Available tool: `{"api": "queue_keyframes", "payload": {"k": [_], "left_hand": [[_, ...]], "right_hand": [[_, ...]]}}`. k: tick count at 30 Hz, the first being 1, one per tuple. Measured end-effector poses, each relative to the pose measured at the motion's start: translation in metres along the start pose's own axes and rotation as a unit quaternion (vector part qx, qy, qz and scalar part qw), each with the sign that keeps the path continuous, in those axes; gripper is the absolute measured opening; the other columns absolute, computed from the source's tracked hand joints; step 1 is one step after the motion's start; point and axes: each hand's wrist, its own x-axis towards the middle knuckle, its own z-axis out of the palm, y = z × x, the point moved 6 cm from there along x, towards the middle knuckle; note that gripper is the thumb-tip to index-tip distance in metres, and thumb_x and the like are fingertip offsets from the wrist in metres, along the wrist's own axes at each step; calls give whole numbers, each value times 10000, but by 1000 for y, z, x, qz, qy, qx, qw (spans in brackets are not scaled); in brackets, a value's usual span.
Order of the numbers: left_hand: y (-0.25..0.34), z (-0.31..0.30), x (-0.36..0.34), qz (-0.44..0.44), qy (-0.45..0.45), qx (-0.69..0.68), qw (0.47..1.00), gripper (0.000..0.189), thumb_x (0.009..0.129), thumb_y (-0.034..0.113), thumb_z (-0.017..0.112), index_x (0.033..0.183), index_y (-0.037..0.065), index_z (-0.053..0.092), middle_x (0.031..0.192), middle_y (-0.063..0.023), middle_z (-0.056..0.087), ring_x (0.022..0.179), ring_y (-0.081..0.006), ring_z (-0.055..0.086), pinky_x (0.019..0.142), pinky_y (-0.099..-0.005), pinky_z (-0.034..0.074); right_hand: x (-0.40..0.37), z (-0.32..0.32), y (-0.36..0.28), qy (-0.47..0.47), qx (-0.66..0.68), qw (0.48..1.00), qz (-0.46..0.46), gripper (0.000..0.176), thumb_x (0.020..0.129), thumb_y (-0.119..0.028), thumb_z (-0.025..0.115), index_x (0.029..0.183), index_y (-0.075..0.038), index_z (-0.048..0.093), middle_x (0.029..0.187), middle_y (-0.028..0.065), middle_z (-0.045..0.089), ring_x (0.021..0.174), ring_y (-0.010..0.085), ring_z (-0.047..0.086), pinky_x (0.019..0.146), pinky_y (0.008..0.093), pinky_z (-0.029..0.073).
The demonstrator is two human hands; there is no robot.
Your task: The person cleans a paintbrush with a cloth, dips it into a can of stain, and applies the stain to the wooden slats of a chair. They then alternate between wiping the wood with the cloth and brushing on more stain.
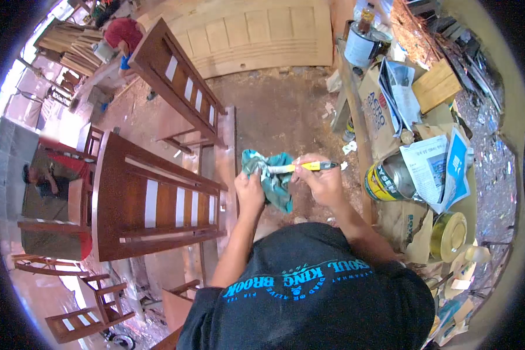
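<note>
Up close, a person's left hand (249, 189) is closed around a bunched teal rag (279, 175), while the right hand (322, 182) grips the yellow handle of a tool (304, 167). The tool's metal end is buried in the rag, between the two hands. Just left of the left hand stands a brown chair frame (157, 201). Right of the right hand, a can (384, 179) lies on its side beside a newspaper (430, 169) on the cluttered tabletop (372, 105).

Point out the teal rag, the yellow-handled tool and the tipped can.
teal rag (281, 191), head view, fold below the tool.
yellow-handled tool (309, 166), head view, yellow grip.
tipped can (379, 185), head view, yellow label.
</note>
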Motion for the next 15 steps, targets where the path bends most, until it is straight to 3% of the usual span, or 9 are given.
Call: {"api": "queue_keyframes", "payload": {"k": [2,3,6,7,9,11,12,13,15], "left_hand": [[7,5,10,-27,17,40,999,139,935,48,503,955,-9,627,852,-18,622,764,-92,556,668,-265,463],[-9,8,17,-69,37,-73,994,151,948,43,483,974,-11,622,868,-26,632,770,-102,577,676,-261,480],[-28,4,46,-83,55,-239,966,170,949,30,473,1018,-14,621,914,-43,649,804,-118,601,719,-268,501],[-36,5,57,-118,1,-260,958,192,943,12,469,1060,-11,619,955,-42,660,830,-127,616,764,-279,512],[-43,11,77,-123,-66,-170,975,196,941,20,477,1075,-5,618,959,-32,660,832,-124,614,762,-276,506],[-50,25,97,-116,-161,-60,978,207,918,31,499,1082,7,624,960,-12,665,825,-116,609,756,-274,498],[-59,30,106,-91,-188,-6,978,209,866,33,522,1036,2,640,901,-46,684,793,-132,608,743,-300,497],[-63,33,121,-80,-192,58,976,210,840,37,528,1008,-1,648,862,-75,683,773,-145,610,740,-317,499],[-69,39,155,-62,-178,125,974,214,807,47,537,974,-2,661,816,-123,679,758,-173,624,735,-340,501]], "right_hand": [[4,-2,-4,32,1,999,-11,74,910,-1,601,980,23,589,839,106,655,727,144,649,661,262,534],[9,-5,-5,45,13,999,-24,80,910,9,592,988,26,584,841,110,655,725,149,649,662,264,535],[30,-24,-10,106,14,994,-10,107,918,-13,572,1009,41,568,825,123,652,709,166,653,659,280,538],[39,-36,-3,110,7,994,-5,111,920,-30,576,1004,43,570,816,123,651,704,165,652,658,285,538],[61,-43,3,114,-13,993,9,128,927,-82,588,995,27,582,780,110,653,684,163,651,654,293,532],[81,-34,27,84,2,992,90,105,931,-72,573,987,14,598,753,93,642,685,163,636,648,291,525],[90,-31,41,72,9,989,127,98,933,-68,566,983,7,606,739,84,637,685,163,628,645,289,522],[103,-31,53,71,3,989,128,90,927,-81,582,946,-3,624,737,76,644,655,149,622,618,280,506],[131,-34,47,58,-136,988,53,96,926,-83,585,935,4,625,743,75,651,642,144,624,596,272,492]]}}
